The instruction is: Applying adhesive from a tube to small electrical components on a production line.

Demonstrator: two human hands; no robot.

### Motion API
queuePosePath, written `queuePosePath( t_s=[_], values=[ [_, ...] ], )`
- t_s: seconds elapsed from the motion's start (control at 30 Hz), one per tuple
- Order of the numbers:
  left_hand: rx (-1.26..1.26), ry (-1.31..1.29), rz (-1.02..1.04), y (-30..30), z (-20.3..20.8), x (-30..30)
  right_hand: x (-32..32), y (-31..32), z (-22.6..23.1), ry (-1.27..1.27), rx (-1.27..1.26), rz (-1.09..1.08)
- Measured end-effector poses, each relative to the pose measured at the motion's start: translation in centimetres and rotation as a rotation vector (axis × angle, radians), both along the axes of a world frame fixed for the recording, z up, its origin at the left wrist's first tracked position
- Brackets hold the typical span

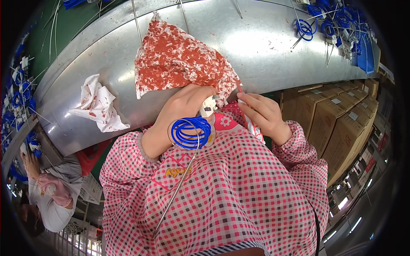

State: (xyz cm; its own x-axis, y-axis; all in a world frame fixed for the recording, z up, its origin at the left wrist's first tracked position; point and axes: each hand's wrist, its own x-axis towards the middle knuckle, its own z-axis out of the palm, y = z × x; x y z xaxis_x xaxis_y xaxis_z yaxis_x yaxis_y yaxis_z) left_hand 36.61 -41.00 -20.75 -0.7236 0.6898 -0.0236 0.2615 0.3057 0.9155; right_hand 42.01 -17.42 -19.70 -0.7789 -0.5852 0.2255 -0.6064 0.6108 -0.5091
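Note:
My left hand [181,104] is closed around a small white block-shaped part [208,106]. A coil of blue tubing [191,133] hangs from that part over my wrist, and a thin metal rod [177,187] slants down from the coil across my checked smock. My right hand [265,115] is closed, thumb and fingers pinching a thin red stick [240,88] beside the part; its lower end is partly hidden. Just beyond both hands, a red-and-white blotched cloth [179,59] lies spread on the metal table [265,55], its near corner close to the white part.
A crumpled white cloth with red stains [100,104] lies at the table's left. Blue coils with metal rods [337,25] are heaped at the far right, and more [25,94] at the far left. Cardboard boxes [341,119] stand at right. A co-worker [55,187] sits at lower left.

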Motion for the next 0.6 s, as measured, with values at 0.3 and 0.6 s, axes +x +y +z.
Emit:
queuePosePath(
  t_s=[0.3, 0.6],
  values=[
    [0.009, -0.283, 0.004, -0.3, 0.9, -1.0, -0.4, -0.5, 0.6, 0.086, 0.007, 0.022],
    [0.311, -0.382, -0.027, -0.1, 2.8, -0.7, -2.6, -2.0, 5.2, 0.18, -0.97, -0.466]
  ],
)
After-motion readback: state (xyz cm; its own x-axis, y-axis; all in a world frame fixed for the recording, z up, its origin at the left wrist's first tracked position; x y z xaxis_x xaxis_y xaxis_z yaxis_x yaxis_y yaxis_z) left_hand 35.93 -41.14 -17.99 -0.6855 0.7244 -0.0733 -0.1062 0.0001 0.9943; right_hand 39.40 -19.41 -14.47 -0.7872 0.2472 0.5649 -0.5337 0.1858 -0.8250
